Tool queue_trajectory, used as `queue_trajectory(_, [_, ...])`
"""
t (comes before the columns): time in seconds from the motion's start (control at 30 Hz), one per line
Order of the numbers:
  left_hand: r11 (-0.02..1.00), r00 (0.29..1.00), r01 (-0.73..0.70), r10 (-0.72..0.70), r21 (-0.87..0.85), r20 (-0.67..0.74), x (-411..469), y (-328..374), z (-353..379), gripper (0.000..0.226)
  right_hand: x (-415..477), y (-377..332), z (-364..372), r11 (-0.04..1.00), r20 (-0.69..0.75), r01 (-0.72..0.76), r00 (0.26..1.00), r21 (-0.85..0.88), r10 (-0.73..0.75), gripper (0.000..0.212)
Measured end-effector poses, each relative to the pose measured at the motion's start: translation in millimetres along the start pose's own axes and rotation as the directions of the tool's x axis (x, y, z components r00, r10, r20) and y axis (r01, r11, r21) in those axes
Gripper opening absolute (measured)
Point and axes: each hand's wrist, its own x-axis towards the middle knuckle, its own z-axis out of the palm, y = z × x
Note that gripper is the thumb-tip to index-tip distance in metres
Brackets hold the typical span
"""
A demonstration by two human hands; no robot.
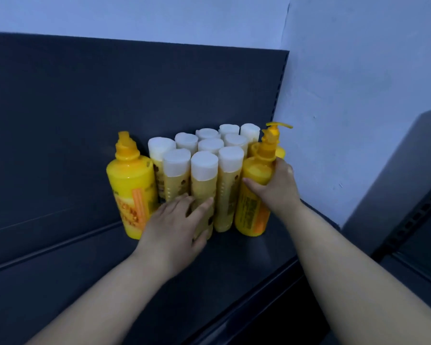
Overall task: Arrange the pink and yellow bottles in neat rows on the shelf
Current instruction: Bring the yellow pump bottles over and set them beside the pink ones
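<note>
Across the lower half of the frame: one dark grey metal shelf (60, 282), flat, with a shallow ridge running from the left edge toward centre and a raised front lip at lower right. Behind it, a dark back panel (110, 100) fills the upper left and centre; a slotted upright (280, 83) marks its right edge. Pale blue-white wall (358, 83) occupies the top strip and the right side. A second dark shelving unit (421, 183), with a perforated rail, stands at the far right.

Stock, centre of frame, standing upright against the back panel:
- Pale yellow bottles with white caps (204, 165), packed touching in staggered rows, roughly ten caps visible.
- Large yellow bottle (132, 192) with an orange-yellow nozzle, at the left end of the cluster, touching its neighbour.
- Yellow pump bottle (255, 192) at the right end, front row, with orange label panels; more yellow bottles sit partly hidden behind it.
- Pink bottles: none identifiable.

Hands, both bare, forearms entering from the bottom edge:
- Left hand (177, 225): grip open, fingers spread flat against the fronts of the front-row white-capped bottles, closed round nothing.
- Right hand (276, 188): grip wrapped around the shoulder of the yellow pump bottle, thumb across its front.

Image is slightly blurred; label text unreadable.
</note>
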Motion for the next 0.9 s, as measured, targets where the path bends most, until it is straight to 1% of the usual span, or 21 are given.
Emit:
queue_trajectory(0.07, [0.999,1.000,0.009,-0.010,-0.051,-0.012,8,12,-2,0.055,1,6,-3,0.999,0.008,0.043,0.999,-0.004,-0.043,0.083])
queue_trajectory(0.1, [0.998,0.999,-0.004,0.001,-0.070,-0.035,13,20,-4,0.055,1,9,-8,0.998,0.043,0.067,0.997,0.013,-0.067,0.081])
queue_trajectory(0.13, [0.995,0.998,-0.019,0.014,-0.093,-0.054,18,29,-6,0.056,1,11,-15,0.994,0.108,0.081,0.990,0.070,-0.088,0.079])
queue_trajectory(0.17, [0.990,0.998,-0.025,0.015,-0.136,-0.068,25,38,-8,0.057,0,14,-24,0.984,0.205,0.072,0.973,0.164,-0.106,0.076])
queue_trajectory(0.2, [0.979,0.998,-0.012,-0.002,-0.206,-0.068,31,46,-10,0.060,-1,15,-32,0.962,0.322,0.037,0.938,0.269,-0.126,0.075])
queue_trajectory(0.23, [0.958,0.998,0.011,-0.028,-0.287,-0.055,37,54,-9,0.065,-2,17,-40,0.937,0.433,-0.010,0.889,0.348,-0.151,0.076])
queue_trajectory(0.27, [0.935,0.998,0.032,-0.051,-0.354,-0.044,42,61,-7,0.071,-4,20,-46,0.921,0.520,-0.041,0.834,0.387,-0.182,0.079])
queue_trajectory(0.3, [0.910,0.997,0.061,-0.077,-0.410,-0.023,48,68,-4,0.078,-6,23,-51,0.913,0.580,-0.052,0.787,0.405,-0.212,0.084])
queue_trajectory(0.33, [0.878,0.995,0.092,-0.100,-0.470,0.008,52,75,0,0.085,-7,27,-53,0.907,0.612,-0.058,0.756,0.416,-0.232,0.091])
queue_trajectory(0.37, [0.831,0.991,0.133,-0.124,-0.540,0.053,55,81,5,0.091,-10,29,-55,0.901,0.624,-0.067,0.743,0.429,-0.242,0.098])
queue_trajectory(0.43, [0.715,0.978,0.208,-0.162,-0.668,0.132,61,92,14,0.103,-15,31,-55,0.882,0.605,-0.104,0.764,0.460,-0.226,0.105])
queue_trajectory(0.47, [0.664,0.973,0.230,-0.182,-0.711,0.145,65,96,18,0.106,-18,30,-54,0.878,0.576,-0.106,0.790,0.467,-0.211,0.105])
queue_trajectory(0.53, [0.568,0.962,0.245,-0.242,-0.786,0.125,71,101,24,0.104,-25,24,-47,0.892,0.479,-0.056,0.857,0.449,-0.187,0.101])
queue_trajectory(0.6, [0.496,0.950,0.243,-0.294,-0.833,0.102,75,100,30,0.094,-34,20,-36,0.918,0.342,0.004,0.927,0.397,-0.152,0.094])
queue_trajectory(0.63, [0.488,0.949,0.239,-0.301,-0.840,0.095,76,98,33,0.091,-37,18,-31,0.924,0.273,0.030,0.951,0.381,-0.143,0.090])
queue_trajectory(0.7, [0.508,0.955,0.219,-0.285,-0.833,0.077,75,94,35,0.090,-43,18,-24,0.916,0.194,0.056,0.971,0.397,-0.143,0.085])
queue_trajectory(0.8, [0.532,0.962,0.216,-0.258,-0.819,0.086,74,91,38,0.097,-45,21,-20,0.897,0.171,0.030,0.978,0.442,-0.117,0.082])
queue_trajectory(0.9, [0.525,0.950,0.259,-0.292,-0.811,0.114,76,90,39,0.106,-48,20,-20,0.901,0.173,-0.003,0.982,0.433,-0.080,0.089])
